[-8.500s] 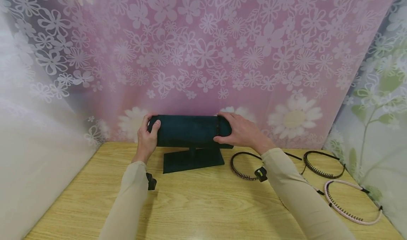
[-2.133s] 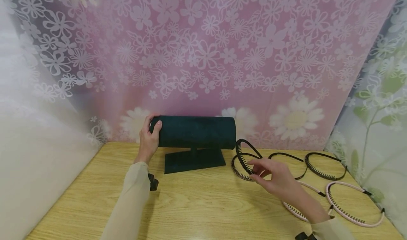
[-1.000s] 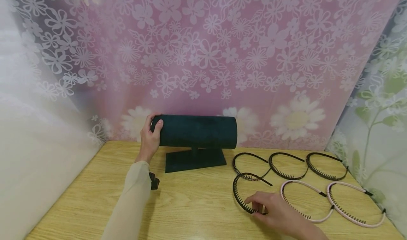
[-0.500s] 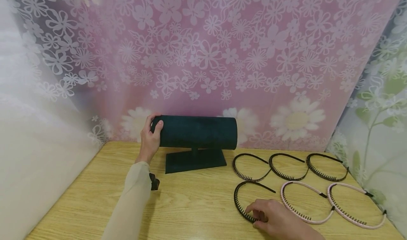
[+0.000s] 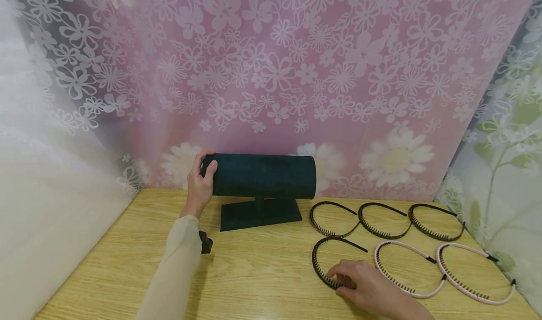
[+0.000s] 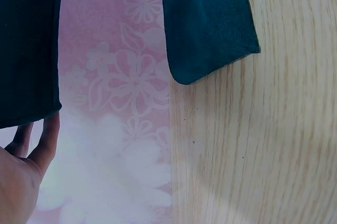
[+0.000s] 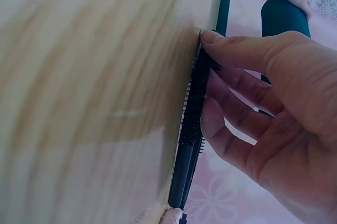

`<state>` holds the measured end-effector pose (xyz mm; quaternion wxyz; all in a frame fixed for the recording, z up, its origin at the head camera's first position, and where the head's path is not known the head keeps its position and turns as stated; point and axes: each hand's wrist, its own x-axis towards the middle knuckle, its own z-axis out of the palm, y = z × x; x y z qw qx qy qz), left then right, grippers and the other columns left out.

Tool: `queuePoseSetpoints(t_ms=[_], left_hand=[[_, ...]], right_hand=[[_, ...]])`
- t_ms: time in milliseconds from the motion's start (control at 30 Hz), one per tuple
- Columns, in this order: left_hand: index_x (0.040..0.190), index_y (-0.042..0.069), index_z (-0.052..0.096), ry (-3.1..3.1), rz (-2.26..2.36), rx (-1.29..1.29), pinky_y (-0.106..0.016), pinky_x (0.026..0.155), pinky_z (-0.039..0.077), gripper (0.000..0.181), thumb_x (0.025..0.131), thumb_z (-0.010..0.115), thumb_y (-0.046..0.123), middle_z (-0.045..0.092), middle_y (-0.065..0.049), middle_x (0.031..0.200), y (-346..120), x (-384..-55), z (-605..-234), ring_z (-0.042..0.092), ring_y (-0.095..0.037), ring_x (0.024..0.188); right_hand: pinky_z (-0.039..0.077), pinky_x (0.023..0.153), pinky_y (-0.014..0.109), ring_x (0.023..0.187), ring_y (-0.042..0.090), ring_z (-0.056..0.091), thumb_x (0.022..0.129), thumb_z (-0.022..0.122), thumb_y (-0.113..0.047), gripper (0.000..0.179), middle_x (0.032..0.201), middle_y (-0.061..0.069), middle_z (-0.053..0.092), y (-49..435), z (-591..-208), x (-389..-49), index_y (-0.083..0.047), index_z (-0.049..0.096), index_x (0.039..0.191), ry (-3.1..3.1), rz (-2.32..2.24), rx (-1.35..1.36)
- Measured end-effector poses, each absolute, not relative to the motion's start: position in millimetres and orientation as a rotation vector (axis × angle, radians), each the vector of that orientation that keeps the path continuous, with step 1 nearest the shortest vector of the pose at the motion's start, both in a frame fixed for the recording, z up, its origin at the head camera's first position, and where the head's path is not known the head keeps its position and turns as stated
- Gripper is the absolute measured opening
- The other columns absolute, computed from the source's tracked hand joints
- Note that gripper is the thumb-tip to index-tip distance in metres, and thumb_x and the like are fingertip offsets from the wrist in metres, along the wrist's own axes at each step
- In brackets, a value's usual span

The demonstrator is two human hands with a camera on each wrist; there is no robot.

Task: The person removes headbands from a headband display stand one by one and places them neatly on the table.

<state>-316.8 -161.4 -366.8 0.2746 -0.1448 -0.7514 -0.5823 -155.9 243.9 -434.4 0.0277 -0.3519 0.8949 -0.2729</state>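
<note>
A dark teal velvet roll display stand [image 5: 262,175] stands at the back of the table. My left hand [image 5: 200,186] grips the roll's left end, thumb in front; its fingers also show under the roll's end in the left wrist view. At the front, a black toothed headband [image 5: 315,263] lies flat on the wood. My right hand [image 5: 366,284] pinches its near side between thumb and fingers, and covers its near end in the head view. In the right wrist view the thumb presses the edge of that black headband [image 7: 196,98] close to the tabletop.
Behind lie three dark toothed headbands [image 5: 362,223] in a row. Two pink headbands [image 5: 436,259] lie right of my right hand. The wooden table [image 5: 254,273] meets a pink floral curtain [image 5: 271,75] at the back, with pale cloth at both sides.
Earlier both hands were on the roll, a headband round its right end. My right hand has since brought that black headband down onto the table, in front of the others. The left hand stays put.
</note>
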Motion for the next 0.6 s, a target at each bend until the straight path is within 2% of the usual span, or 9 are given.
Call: queuePoseSetpoints(t_ms=[333,600], left_hand=[[0.141,0.011,0.053,-2.011,-1.553,-0.385,-0.056,0.116,0.036,0.036,0.107,0.051,0.023,0.05,-0.02,0.148,-160.4,-315.2,-364.9,0.05,-0.031,0.132],[0.142,0.01,0.051,-2.019,-1.548,-0.395,-0.056,0.118,0.034,0.038,0.107,0.051,0.024,0.05,-0.019,0.15,-160.2,-314.7,-365.5,0.048,-0.031,0.134]], right_hand=[[0.049,0.063,0.02,0.077,-0.01,0.053,0.086,0.08,-0.01,0.027,0.087,-0.014,0.065,247.1,-434.9,-156.2,-0.013,0.073,0.112,2.766,-0.841,-1.111],[0.051,0.063,0.02,0.078,-0.009,0.055,0.089,0.078,-0.012,0.024,0.088,-0.011,0.066,248.6,-437.9,-157.4,-0.013,0.072,0.112,2.77,-0.901,-1.153]])
